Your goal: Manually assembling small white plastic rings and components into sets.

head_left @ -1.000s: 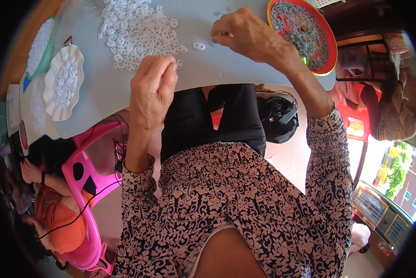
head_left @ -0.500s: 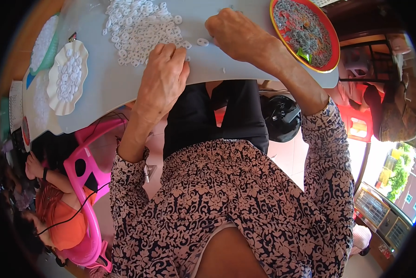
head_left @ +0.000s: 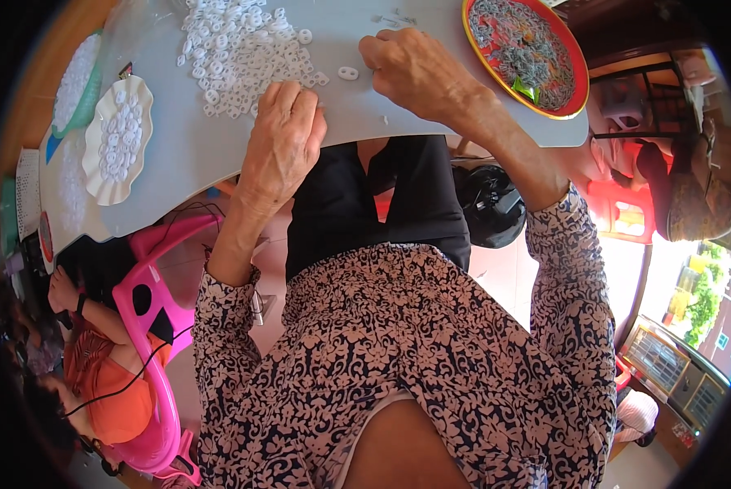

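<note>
the left hand point(head_left: 282, 143) lies knuckles up at the near edge of the grey table point(head_left: 186, 155), fingers curled down onto the fringe of the heap of small white plastic rings point(head_left: 239, 49). the fingertips are hidden under the hand, so i cannot tell whether they pinch a piece or only press on the pile. the heap spreads away from this hand, ahead of it and a little to its left.

the right hand point(head_left: 422, 69) rests further out on the table, fingers bent inward and loosely closed; whether anything sits between them does not show.

one double-loop white piece point(head_left: 348, 73) lies alone on the bare grey surface between the two hands, clear of the heap. it sits just to the left of the right hand's fingertips and ahead and to the right of the left hand's knuckles. the right hand looks the nearer of the two. its long axis runs roughly side to side across the table, the two loops left and right, pointing from one hand toward the other.

beyond the right hand, to its right, stands a red round tray point(head_left: 575, 61) full of grey pieces. off to the left of the left hand sits a white scalloped dish point(head_left: 96, 175) holding more white rings.
</note>
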Motion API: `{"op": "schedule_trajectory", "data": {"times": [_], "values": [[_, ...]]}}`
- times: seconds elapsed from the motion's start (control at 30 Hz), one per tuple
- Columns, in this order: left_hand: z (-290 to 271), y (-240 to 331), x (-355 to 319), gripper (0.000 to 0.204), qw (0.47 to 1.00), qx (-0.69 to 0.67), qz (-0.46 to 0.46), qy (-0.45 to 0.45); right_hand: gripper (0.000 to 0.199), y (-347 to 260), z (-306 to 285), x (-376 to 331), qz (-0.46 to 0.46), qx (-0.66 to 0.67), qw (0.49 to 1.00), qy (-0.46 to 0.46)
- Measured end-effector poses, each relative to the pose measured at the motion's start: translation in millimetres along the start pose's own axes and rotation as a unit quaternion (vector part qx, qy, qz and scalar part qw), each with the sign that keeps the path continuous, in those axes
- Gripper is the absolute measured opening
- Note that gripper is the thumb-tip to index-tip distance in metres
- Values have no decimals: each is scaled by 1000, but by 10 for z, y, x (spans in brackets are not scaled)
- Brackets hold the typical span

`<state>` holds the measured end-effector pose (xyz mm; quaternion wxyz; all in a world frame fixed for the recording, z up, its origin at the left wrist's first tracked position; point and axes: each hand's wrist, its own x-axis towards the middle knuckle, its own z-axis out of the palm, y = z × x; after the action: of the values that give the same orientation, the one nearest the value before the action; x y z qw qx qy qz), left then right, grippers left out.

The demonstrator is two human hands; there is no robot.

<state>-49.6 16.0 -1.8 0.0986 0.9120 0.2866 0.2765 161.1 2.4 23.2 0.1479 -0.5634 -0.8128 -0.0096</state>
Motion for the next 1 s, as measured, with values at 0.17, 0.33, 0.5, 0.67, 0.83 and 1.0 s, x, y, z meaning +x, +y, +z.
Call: {"op": "schedule_trajectory", "data": {"times": [0.17, 0.33, 0.5, 0.67, 0.83, 1.0], "values": [[23, -8, 14, 10, 992, -98, -34, 68, 13, -52, -24, -90, 57, 282, 957, 46], [6, 134, 143, 7, 964, -242, -105, 34, 16, -91, 6, -118, 146, 518, 843, 17], [48, 201, 224, 8, 953, -278, -113, 35, 15, -33, 61, -177, 156, 607, 779, 8], [79, 176, 300, 6, 957, -268, -102, 39, 13, -32, 39, -227, 162, 622, 766, 7], [92, 176, 328, 7, 947, -294, -118, 50, 12, -36, 75, -235, 174, 645, 743, 27], [128, 238, 342, 10, 902, -389, -181, 49, 14, 8, 121, -272, 167, 666, 726, 29]]}}
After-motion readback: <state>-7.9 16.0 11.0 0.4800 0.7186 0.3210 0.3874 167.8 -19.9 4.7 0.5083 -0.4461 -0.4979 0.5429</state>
